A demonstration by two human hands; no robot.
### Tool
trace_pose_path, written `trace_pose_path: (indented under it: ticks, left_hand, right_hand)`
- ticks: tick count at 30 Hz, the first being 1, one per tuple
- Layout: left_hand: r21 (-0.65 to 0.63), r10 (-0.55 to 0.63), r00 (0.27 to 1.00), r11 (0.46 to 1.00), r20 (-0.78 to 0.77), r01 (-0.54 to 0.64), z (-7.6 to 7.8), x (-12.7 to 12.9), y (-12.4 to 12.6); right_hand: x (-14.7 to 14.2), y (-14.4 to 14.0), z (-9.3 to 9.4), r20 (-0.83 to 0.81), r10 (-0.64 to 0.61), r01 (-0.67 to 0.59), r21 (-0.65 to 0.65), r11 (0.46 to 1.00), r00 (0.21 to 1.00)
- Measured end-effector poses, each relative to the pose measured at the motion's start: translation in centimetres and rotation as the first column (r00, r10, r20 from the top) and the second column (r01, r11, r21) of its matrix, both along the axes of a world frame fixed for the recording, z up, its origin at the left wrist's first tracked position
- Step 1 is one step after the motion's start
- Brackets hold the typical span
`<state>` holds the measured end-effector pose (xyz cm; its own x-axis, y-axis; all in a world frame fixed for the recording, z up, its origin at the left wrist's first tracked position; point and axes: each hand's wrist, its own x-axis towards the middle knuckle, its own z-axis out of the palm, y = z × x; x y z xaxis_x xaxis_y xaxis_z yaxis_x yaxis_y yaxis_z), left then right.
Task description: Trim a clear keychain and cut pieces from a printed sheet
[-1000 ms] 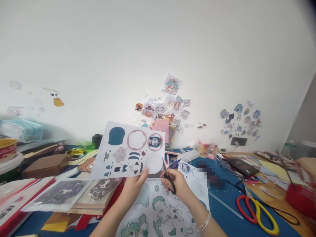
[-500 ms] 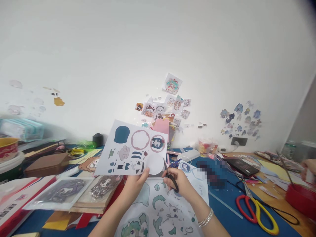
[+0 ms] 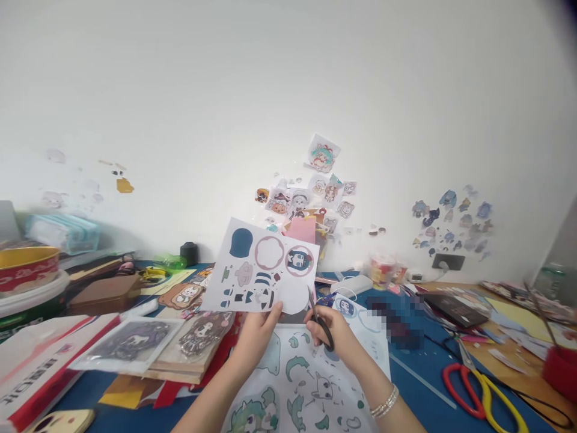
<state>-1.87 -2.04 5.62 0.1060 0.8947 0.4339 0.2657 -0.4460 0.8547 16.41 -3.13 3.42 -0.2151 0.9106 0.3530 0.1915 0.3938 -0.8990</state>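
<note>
My left hand (image 3: 261, 329) pinches the lower edge of a white printed sheet (image 3: 216, 282), its thumb lying on the front. The sheet carries a dark blue shape, two pinkish rings and several small cartoon parts. Its lower right corner is cut to a rounded edge. My right hand (image 3: 328, 331) is closed around black-handled scissors (image 3: 325, 334), their blades pointing up beside the sheet's right edge. Whether the blades touch the paper I cannot tell. Below both hands lies a larger sheet (image 3: 331, 415) printed with green cartoon pieces.
Red-and-yellow scissors (image 3: 473, 391) lie at the right on the blue mat (image 3: 419, 370). To the left are wrapped cut-outs (image 3: 128, 346) and a brown box (image 3: 104, 293). A red container (image 3: 561, 373) stands far right. Paper cut-outs (image 3: 322, 155) cover part of the wall.
The whole scene has shifted right in the view as the head turned left. My hands still hold the sheet and scissors, and the scissors look slightly more upright.
</note>
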Motion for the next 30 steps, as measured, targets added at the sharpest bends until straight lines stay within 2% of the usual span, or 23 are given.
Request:
trace_pose_path:
  ticks: [6, 13, 19, 30]
  left_hand:
    - [-0.018, 0.095, 0.994, 0.995, 0.049, -0.094, -1.2, 0.3, 0.8]
    - [-0.014, 0.185, 0.983, 0.983, 0.007, -0.184, -0.9, -0.2, 0.8]
    - [-0.022, 0.229, 0.973, 0.973, -0.006, -0.229, -0.6, -0.3, 0.7]
    - [-0.062, 0.237, 0.971, 0.969, -0.012, -0.237, -1.1, -0.2, 0.9]
  right_hand:
    - [-0.4, 0.4, -0.6, 0.038, 0.005, -0.004, -0.027, 1.0, 0.999]
    - [-1.0, 0.4, -1.1, 0.019, 0.029, -0.028, -0.048, 0.998, 0.999]
    - [-2.5, 0.2, -1.5, -0.086, 0.0, -0.007, -0.078, 0.997, 0.996]
    - [-2.8, 0.0, -1.1, -0.108, -0.013, 0.004, -0.081, 0.997, 0.994]
